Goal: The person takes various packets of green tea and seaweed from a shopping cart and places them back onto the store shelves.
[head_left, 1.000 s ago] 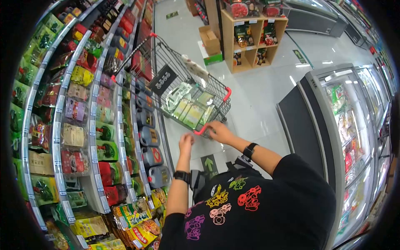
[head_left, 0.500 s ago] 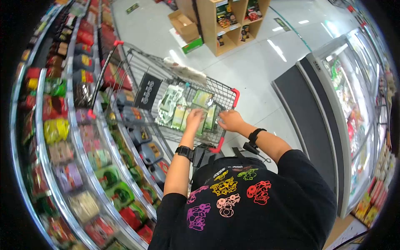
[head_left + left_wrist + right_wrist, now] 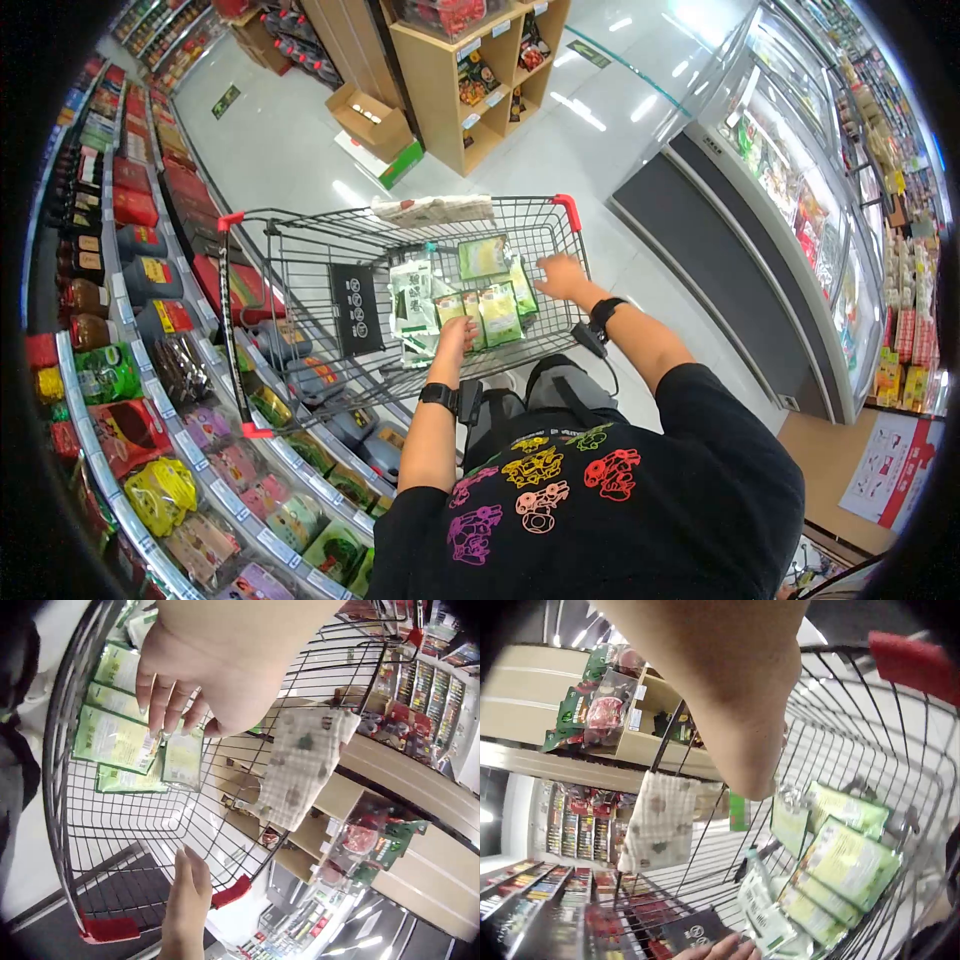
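Note:
A wire shopping cart point(image 3: 350, 220) with red corners stands crosswise before the person. Several green-and-white packets point(image 3: 500, 313) lie in it, beside white-and-green packets point(image 3: 412, 295). The left hand point(image 3: 457, 342) is over the near side of the cart, next to the packets; in the left wrist view this hand point(image 3: 202, 682) has its fingers loosely extended, holding nothing visible. Over the cart's red-cornered end is the right hand point(image 3: 562, 277), fingers extended and nothing seen in it. A checked cloth point(image 3: 435, 210) hangs over the cart's far rim.
Stocked shelves point(image 3: 170, 400) run along the left. A freezer point(image 3: 720, 250) stands at the right. Beyond the cart are an open cardboard box point(image 3: 370, 122) on the floor and a wooden display shelf point(image 3: 435, 90) with packaged goods.
The cart has turned crosswise and come closer to the person. Both hands have moved from its near red corner to over the basket, the left one now nearer the white-and-green packets.

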`<action>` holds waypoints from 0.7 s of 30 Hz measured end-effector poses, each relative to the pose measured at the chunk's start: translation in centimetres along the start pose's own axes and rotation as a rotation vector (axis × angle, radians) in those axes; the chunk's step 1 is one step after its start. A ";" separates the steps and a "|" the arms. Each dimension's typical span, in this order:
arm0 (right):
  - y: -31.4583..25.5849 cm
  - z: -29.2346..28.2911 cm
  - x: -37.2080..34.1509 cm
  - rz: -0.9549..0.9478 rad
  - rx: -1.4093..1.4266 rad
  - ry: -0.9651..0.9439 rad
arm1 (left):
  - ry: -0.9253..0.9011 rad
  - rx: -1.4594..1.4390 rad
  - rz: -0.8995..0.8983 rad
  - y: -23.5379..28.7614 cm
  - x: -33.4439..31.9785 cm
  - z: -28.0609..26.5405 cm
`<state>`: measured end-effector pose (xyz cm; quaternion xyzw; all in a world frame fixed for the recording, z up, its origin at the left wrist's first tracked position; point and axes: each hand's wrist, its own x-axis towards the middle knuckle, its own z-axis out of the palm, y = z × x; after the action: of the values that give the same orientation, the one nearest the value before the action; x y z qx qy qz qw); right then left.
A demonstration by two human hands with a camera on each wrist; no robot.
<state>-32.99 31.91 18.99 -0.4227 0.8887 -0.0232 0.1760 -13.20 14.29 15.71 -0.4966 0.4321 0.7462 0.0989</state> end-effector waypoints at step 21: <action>-3.5 5.5 2.2 0.240 0.891 -0.835 | 0.168 0.294 0.128 -3.8 4.8 -4.5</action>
<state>-29.82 28.60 13.85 -0.1791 0.6912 -0.2046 0.6696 -10.39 11.86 9.05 -0.5089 0.5740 0.6357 0.0863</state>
